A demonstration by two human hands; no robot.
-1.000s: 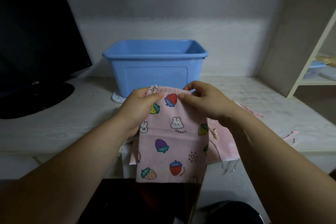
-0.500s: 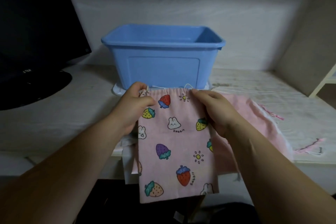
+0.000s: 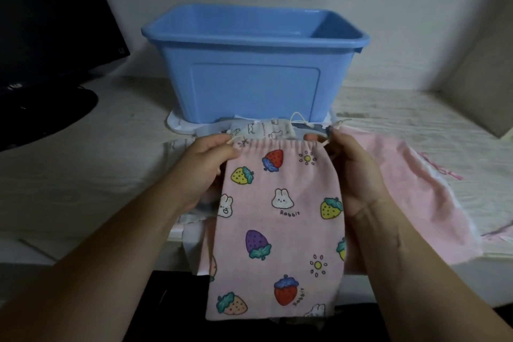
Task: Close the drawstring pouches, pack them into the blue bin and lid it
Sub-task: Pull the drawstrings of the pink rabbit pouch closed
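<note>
A pink drawstring pouch (image 3: 277, 219) printed with strawberries and rabbits hangs over the desk's front edge. My left hand (image 3: 205, 172) pinches its top left corner. My right hand (image 3: 352, 172) pinches the top right corner, where the cord comes out. The pouch's mouth is slightly gathered between them. Behind it stands the open blue bin (image 3: 255, 75), with nothing visible inside. A white printed pouch (image 3: 263, 129) lies between the bin and my hands. A plain pink pouch (image 3: 410, 189) lies flat to the right.
A white lid (image 3: 180, 126) lies under the blue bin. A black monitor (image 3: 47, 25) on its stand fills the left side. A beige panel (image 3: 483, 83) rises at the right. The white desk (image 3: 83, 175) ends just below my hands.
My hands have spread apart along the pouch's top, each holding a corner. The view has moved closer to the bin, and the white pouch behind has come into sight.
</note>
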